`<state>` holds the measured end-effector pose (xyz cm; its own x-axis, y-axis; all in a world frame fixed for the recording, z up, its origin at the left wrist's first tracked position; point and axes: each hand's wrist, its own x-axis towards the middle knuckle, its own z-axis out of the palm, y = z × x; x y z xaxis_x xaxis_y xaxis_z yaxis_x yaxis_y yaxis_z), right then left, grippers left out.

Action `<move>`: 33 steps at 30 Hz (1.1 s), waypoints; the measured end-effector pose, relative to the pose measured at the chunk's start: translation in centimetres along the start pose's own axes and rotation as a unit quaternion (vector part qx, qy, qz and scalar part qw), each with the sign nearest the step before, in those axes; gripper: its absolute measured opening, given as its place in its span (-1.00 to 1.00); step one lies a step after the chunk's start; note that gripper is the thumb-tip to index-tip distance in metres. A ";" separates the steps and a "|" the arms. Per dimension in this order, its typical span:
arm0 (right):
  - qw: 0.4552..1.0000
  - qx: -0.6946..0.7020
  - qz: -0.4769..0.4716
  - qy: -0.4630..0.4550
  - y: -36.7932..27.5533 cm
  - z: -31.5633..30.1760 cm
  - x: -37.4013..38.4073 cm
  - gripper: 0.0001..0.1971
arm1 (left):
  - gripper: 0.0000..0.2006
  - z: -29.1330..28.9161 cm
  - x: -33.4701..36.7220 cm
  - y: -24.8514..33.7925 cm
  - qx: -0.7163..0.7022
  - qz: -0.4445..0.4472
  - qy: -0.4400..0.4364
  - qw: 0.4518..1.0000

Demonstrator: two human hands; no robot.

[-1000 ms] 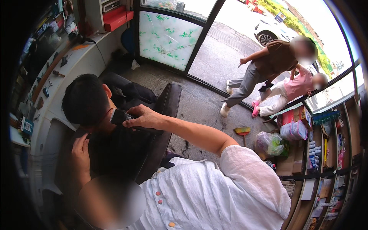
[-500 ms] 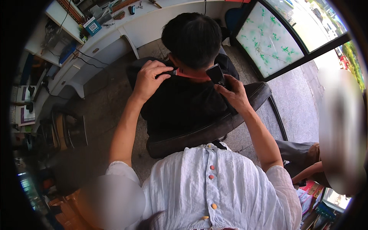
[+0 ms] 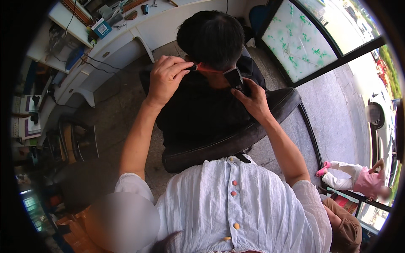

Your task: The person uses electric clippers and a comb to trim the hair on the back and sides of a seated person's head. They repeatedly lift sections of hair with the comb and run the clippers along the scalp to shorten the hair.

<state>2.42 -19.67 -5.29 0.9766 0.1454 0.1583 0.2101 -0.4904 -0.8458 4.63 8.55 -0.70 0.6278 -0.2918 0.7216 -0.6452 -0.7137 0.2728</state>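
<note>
A seated person with short dark hair faces away from me, wrapped in a black cape. My left hand pinches the dark end of a red comb, which lies level across the back of the neck at the hairline. In my right hand is a black hair clipper, its head tilted up against the comb's right end. The clipper's blade is not clearly visible, and part of the comb is hidden against the hair.
The black chair back stands between me and the sitter. A white counter with tools curves along the far left. To the right is a glass door with a leaf pattern. A person in pink and another's brown-clad leg are at the right.
Comb and clipper have shifted slightly upward to the hairline, and the clipper has moved a little left. The person close at the right has moved lower, exposing a person in pink and a white car.
</note>
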 end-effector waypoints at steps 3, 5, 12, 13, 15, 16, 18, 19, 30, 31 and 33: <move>1.000 -0.005 0.008 0.000 -0.2 0.0 0.1 -0.48 | -0.71 0.0 0.2 0.0 0.013 0.019 0.006 1.000; 1.000 -0.013 0.006 0.000 -0.5 0.1 0.1 -0.48 | -0.71 -0.1 0.2 0.0 0.020 0.029 0.010 0.999; 1.000 -0.025 -0.012 0.002 -2.4 0.2 0.5 -0.49 | -0.71 -0.2 0.8 0.2 0.025 0.044 0.003 0.999; 1.000 -0.027 -0.012 0.001 -2.5 0.2 0.6 -0.49 | -0.71 -0.3 0.9 0.3 0.025 0.046 0.003 0.999; 0.999 -0.030 -0.019 0.002 -2.9 0.3 0.8 -0.48 | -0.71 -0.4 1.1 0.3 0.026 0.049 0.001 0.998; 0.999 -0.031 -0.026 0.003 -3.1 0.4 0.8 -0.48 | -0.70 -0.5 1.1 0.3 0.027 0.050 0.000 0.998; 0.999 -0.030 -0.042 0.008 -3.5 0.5 0.9 -0.48 | -0.71 -0.5 1.3 0.3 0.032 0.055 0.004 0.998; 0.998 -0.028 -0.052 0.011 -3.7 0.6 1.0 -0.48 | -0.72 -0.5 1.4 0.3 0.034 0.057 0.007 0.998; 1.000 0.024 -0.007 -0.001 -4.6 0.9 0.6 -0.50 | -0.74 -0.9 1.2 -0.8 -0.048 -0.033 -0.125 0.990; 1.000 0.013 0.025 -0.005 -3.9 0.8 0.3 -0.50 | -0.74 -1.0 1.0 -1.4 -0.078 -0.070 -0.164 0.981; 0.999 -0.008 0.045 -0.004 -2.6 1.0 -0.3 -0.49 | -0.74 -1.1 0.6 -2.0 -0.087 -0.103 -0.166 0.977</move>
<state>1.57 -17.58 -3.59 0.9912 0.1072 0.0774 0.1220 -0.5149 -0.8485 5.85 10.47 -0.10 0.8406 -0.3639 0.4012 -0.5355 -0.6692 0.5151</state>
